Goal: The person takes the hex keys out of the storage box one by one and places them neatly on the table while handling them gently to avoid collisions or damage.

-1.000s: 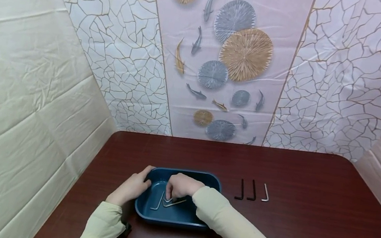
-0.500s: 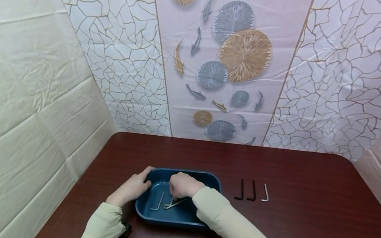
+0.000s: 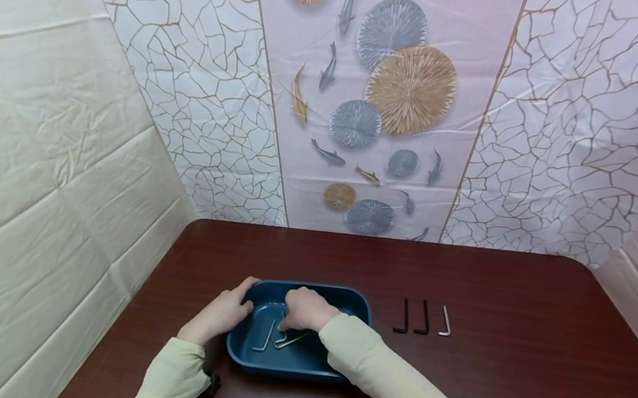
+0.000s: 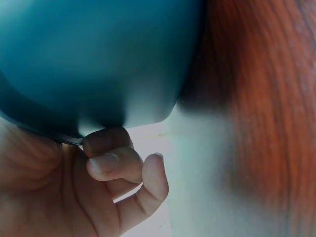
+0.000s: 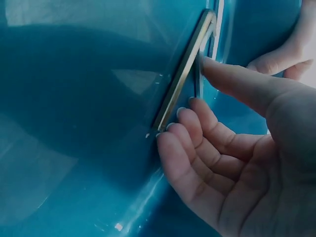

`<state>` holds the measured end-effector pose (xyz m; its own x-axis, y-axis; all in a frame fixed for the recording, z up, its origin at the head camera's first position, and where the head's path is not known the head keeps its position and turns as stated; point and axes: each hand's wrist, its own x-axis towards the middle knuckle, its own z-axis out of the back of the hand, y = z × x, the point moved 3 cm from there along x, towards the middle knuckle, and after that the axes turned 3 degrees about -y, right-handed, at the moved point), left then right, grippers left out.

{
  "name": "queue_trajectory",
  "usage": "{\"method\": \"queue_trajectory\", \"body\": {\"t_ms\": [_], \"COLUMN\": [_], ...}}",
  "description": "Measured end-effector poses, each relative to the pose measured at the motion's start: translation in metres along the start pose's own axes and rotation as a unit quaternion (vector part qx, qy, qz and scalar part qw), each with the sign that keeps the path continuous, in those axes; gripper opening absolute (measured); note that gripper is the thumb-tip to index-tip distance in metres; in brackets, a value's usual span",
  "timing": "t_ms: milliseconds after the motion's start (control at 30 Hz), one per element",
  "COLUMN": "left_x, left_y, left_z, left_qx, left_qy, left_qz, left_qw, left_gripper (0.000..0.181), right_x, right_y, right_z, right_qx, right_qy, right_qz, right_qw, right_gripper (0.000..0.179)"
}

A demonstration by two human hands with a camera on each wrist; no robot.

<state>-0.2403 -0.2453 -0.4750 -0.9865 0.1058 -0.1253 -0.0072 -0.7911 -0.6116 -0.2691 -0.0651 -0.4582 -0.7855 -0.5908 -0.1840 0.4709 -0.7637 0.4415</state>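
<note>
A blue tray (image 3: 294,374) lies on the table with several hex keys in it. My left hand (image 3: 223,311) grips the tray's left rim, and in the left wrist view its curled fingers (image 4: 111,165) sit against the blue wall (image 4: 113,64). Inside the tray, my right hand (image 3: 304,310) pinches a thin silver hex key (image 5: 199,81) between thumb and fingertips. Beside it a brass-toned hex key (image 5: 180,79) lies on the tray floor. Another silver hex key (image 3: 268,338) rests further left. My right hand partly hides the keys from the head view.
On the table right of the tray, two black hex keys (image 3: 405,316) and a silver hex key (image 3: 446,322) lie in a row. The dark red table (image 3: 500,388) meets a patterned cloth (image 3: 382,99) at the back and a pale cloth (image 3: 51,188) at left.
My right hand has shifted slightly within the tray, and the pinched hex key has turned and moved a little. My left hand keeps its place on the rim.
</note>
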Motion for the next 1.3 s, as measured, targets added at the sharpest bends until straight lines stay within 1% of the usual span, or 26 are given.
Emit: {"method": "queue_trajectory", "body": {"t_ms": [133,333,433,500,633,733,833,1033,1133,1300], "left_x": [0.001,0.001,0.001,0.0,0.001,0.001,0.002,0.001,0.001,0.002], "left_y": [0.0,-0.001,0.0,0.0,0.0,0.0,0.0,0.0,0.0,0.0], "left_z": [0.001,0.001,0.001,0.0,0.0,-0.001,-0.001,-0.001,-0.001,-0.002], "left_qx": [0.009,0.012,0.012,0.011,0.014,0.014,0.012,0.008,0.008,0.009], "left_qy": [-0.005,-0.005,-0.004,-0.004,-0.007,-0.009,-0.007,-0.007,-0.006,-0.005], "left_qz": [-0.005,-0.006,-0.006,-0.005,-0.005,-0.007,-0.002,0.0,-0.003,-0.006], "left_qw": [0.9999,0.9999,0.9999,0.9999,0.9999,0.9998,0.9999,0.9999,0.9999,0.9999], "left_gripper": [0.047,0.047,0.047,0.047,0.047,0.048,0.048,0.048,0.047,0.047], "right_x": [0.002,0.001,0.001,0.002,0.003,0.003,0.002,0.0,-0.001,-0.004], "right_y": [0.0,-0.001,-0.002,-0.002,-0.002,-0.002,-0.002,-0.002,-0.002,0.001], "right_z": [-0.001,0.0,-0.001,-0.001,-0.001,-0.002,-0.001,0.003,0.008,0.019], "right_qx": [0.013,0.077,0.102,0.105,0.089,0.08,0.078,0.084,0.089,0.122], "right_qy": [0.011,0.039,0.047,0.048,0.05,0.056,0.055,0.038,0.027,0.013], "right_qz": [0.002,-0.01,-0.011,-0.008,-0.004,-0.003,-0.001,0.026,0.045,0.065], "right_qw": [0.9998,0.9962,0.9936,0.9933,0.9948,0.9953,0.9954,0.9954,0.9947,0.9903], "right_gripper": [0.026,0.024,0.028,0.036,0.049,0.051,0.052,0.057,0.053,0.028]}}
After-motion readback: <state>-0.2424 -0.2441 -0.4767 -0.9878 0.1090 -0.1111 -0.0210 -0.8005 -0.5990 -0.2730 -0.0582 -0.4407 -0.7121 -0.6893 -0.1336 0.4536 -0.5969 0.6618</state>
